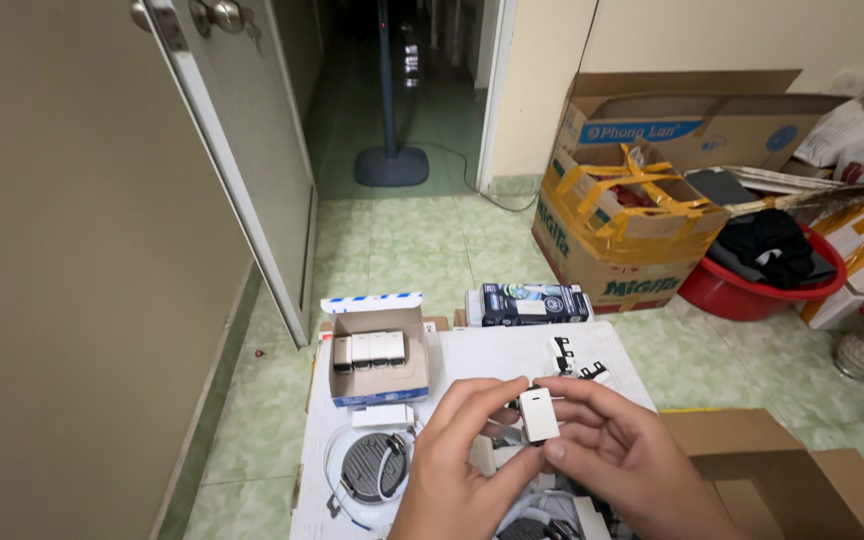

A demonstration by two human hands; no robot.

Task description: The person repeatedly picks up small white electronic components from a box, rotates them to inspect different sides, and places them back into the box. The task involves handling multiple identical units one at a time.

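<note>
Low in the middle of the frame, the left hand [457, 465] and right hand [617, 455] are pinching a small white switch [539, 416] between their fingertips above a white sheet [492, 355]. Left of them a little open box [380, 358] is sitting with white switches in a row, and a round lamp [372, 468] is lying below it.

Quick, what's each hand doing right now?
Left hand: closed, pinching the small white switch piece between thumb and fingers.
Right hand: closed, pinching the same piece from the other side.
</note>
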